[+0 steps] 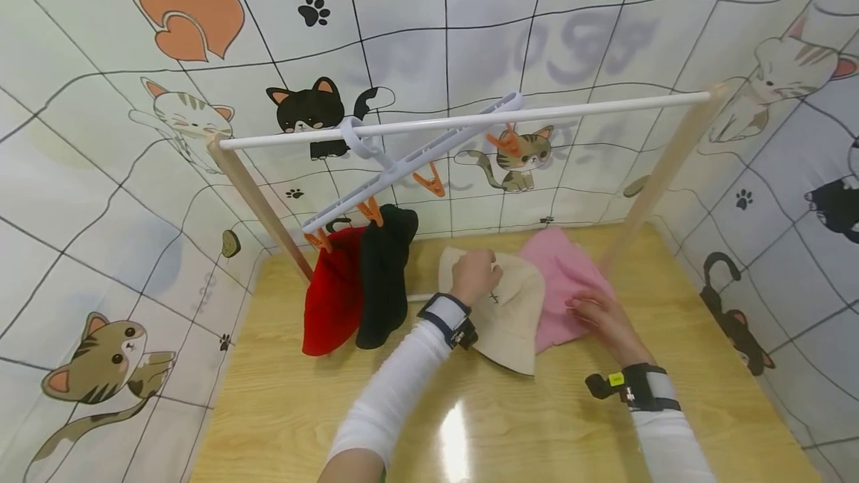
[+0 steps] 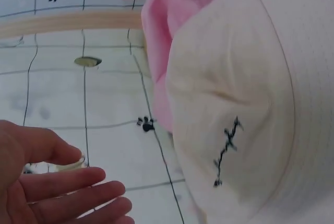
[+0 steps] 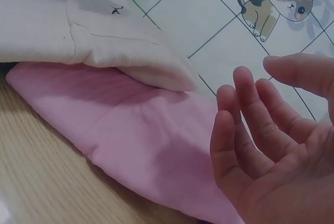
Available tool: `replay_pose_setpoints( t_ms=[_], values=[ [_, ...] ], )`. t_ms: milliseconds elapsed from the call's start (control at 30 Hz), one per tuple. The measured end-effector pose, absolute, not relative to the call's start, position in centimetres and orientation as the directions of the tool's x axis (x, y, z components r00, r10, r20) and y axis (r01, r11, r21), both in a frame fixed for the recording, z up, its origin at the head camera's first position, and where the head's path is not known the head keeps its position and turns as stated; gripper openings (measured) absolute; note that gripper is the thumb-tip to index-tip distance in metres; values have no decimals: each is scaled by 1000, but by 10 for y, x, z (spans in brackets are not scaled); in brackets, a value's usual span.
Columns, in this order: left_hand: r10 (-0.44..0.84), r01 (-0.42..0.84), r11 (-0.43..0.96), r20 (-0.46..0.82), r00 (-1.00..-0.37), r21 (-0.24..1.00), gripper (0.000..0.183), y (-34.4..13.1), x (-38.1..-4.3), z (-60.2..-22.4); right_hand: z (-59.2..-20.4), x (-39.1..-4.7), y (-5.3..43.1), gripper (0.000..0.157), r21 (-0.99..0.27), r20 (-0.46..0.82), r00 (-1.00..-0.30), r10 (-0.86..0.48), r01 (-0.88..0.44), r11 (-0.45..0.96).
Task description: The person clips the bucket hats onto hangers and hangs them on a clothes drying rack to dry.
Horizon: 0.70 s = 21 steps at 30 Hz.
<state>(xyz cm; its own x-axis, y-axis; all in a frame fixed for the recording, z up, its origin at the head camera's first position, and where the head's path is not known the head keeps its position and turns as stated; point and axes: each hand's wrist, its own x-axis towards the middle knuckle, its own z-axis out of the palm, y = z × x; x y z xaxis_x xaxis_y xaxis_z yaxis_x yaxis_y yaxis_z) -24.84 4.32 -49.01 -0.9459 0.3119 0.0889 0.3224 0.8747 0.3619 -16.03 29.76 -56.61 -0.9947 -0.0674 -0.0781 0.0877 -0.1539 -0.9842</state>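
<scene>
A cream bucket hat with small dark embroidery lies on the table, partly over a pink hat. Above the cream hat's crown is my left hand; its fingers are loosely bent with nothing between them in the left wrist view. My right hand hovers by the pink hat, fingers slightly curved and holding nothing. From a pale hanger hang a red hat and a black hat, pinched by orange clips at its left end.
The hanger hooks over a white rail between two wooden posts. Two more orange clips dangle from the hanger's middle and right part. Behind the wooden table stands a cat-patterned backdrop, which also lines both sides.
</scene>
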Motion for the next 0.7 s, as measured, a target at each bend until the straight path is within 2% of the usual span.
replay_pose_setpoints(
  t_ms=[167,333,433,533,700],
  values=[
    [357,362,863,81,-931,353,10,73,-249,-497,-568,-154,300,14,-978,-85,-995,-56,94,-185],
    [357,348,867,43,-933,357,33,99,-250,-505,-570,-146,299,18,-980,-103,-993,-54,110,-167],
    [333,323,883,31,-942,341,39,110,-251,-513,-571,-142,299,23,-982,-138,-990,-42,142,-121],
    [319,309,895,23,-947,321,36,121,-252,-522,-571,-138,300,31,-982,-169,-985,-30,170,-76],
    [278,251,922,-53,-959,295,27,143,-248,-532,-572,-132,305,37,-979,-190,-981,-21,191,-76]
  ],
)
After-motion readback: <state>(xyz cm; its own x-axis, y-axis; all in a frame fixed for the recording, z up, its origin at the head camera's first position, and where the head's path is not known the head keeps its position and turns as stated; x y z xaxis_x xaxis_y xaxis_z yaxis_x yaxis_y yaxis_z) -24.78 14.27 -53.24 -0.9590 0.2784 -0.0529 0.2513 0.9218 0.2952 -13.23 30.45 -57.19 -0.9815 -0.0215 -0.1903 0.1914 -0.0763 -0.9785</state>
